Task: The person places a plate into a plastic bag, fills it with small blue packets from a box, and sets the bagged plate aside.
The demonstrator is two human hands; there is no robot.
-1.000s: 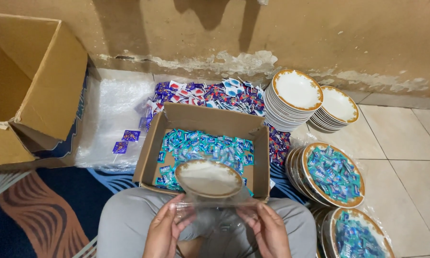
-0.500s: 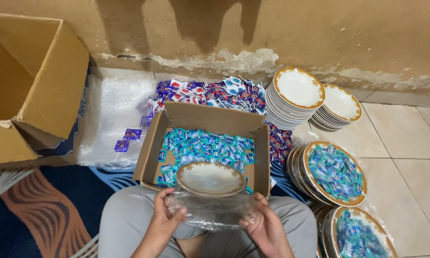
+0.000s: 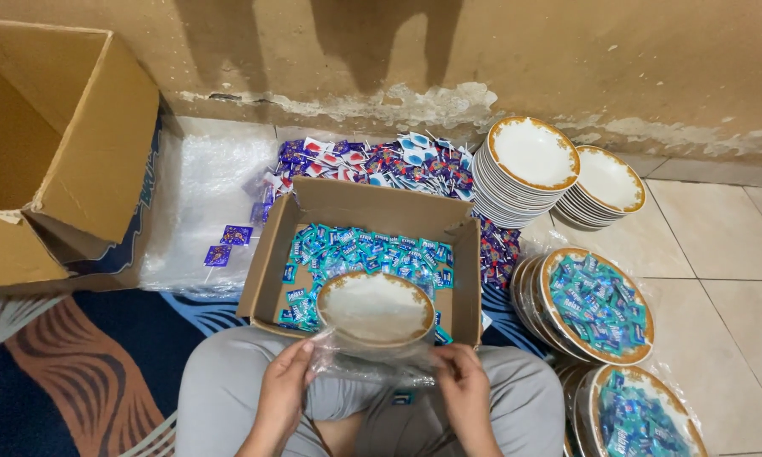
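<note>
From the head camera, looking down over the lap: the left hand [image 3: 283, 381] and the right hand [image 3: 461, 381] were both pinched shut on the edges of a clear plastic bag [image 3: 372, 366], one hand at each side, thumbs on top. Stretched between them, the bag sat just in front of the fingers, with a white plate [image 3: 376, 307] with a gold rim resting at its mouth, just beyond both hands and over the near edge of a shallow cardboard box [image 3: 360, 211]. That plate looked glazed and hard, so I judged it stiff, slick and breakable, with some weight to it; the rim at two opposite sides seemed the safest hold. The bag was the opposite: thin, limp, crinkly, probably slippery against the glaze, best gripped at its open edge as the hands had it. Beyond the hands, the box held a layer of small teal sachets [image 3: 364, 254]. Farther out lay a heap of red and purple sachets [image 3: 372, 165]. Out past the right hand stood two stacks of empty plates [image 3: 533, 169], and nearer that hand, bagged plates of teal sachets [image 3: 592, 305]. Away to the left stood a large open carton [image 3: 51, 152].
</note>
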